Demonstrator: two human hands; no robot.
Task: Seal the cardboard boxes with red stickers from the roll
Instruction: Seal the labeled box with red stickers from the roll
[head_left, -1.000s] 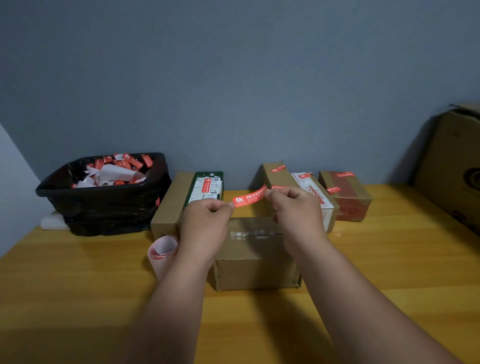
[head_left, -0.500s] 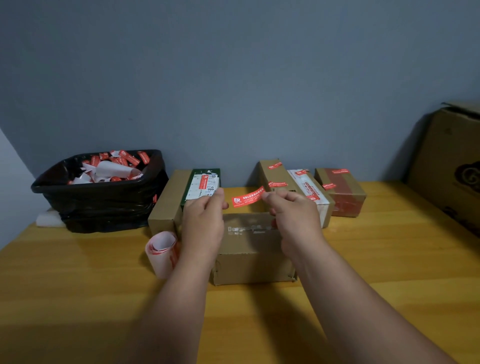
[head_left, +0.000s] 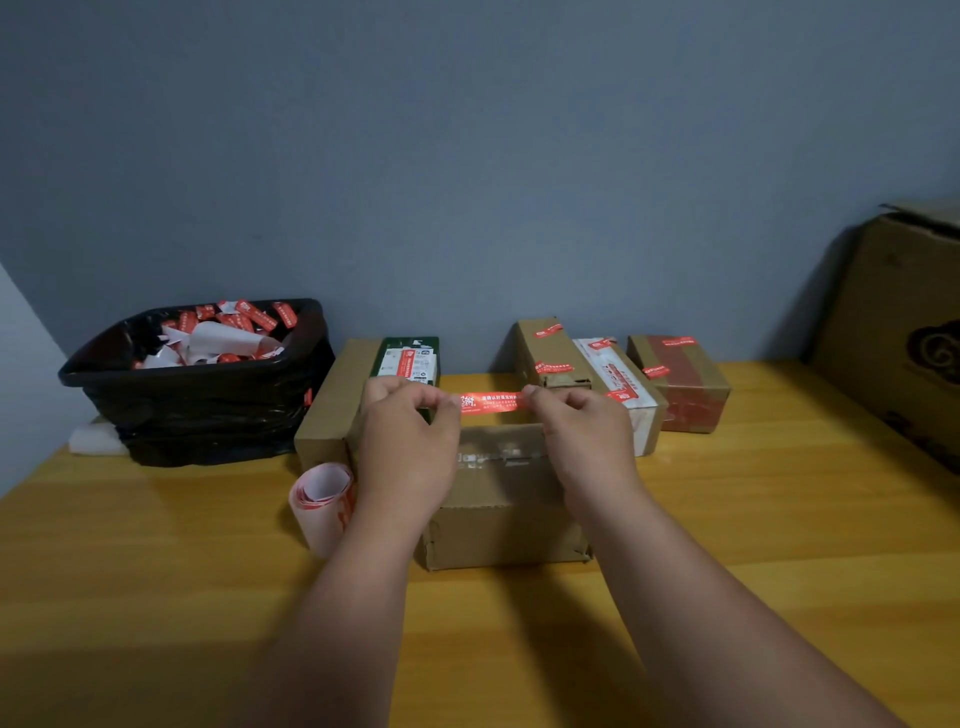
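A red sticker (head_left: 491, 402) is stretched level between my two hands, just above the far edge of a plain cardboard box (head_left: 504, 525) in the middle of the table. My left hand (head_left: 408, 441) pinches the sticker's left end. At the right end, my right hand (head_left: 584, 436) pinches it. The sticker roll (head_left: 322, 501), white backing with red edges, lies on the table to the left of the box, partly behind my left wrist.
A black bin (head_left: 202, 395) full of backing scraps stands at the back left. Behind the middle box stand several boxes bearing red stickers: a brown and green one (head_left: 343, 400), a tall one (head_left: 550, 353), a white one (head_left: 618, 384) and a reddish one (head_left: 680, 382). A large carton (head_left: 904, 332) fills the right edge.
Both hands have brought the sticker from a slant to level and lowered it toward the far edge of the middle box.
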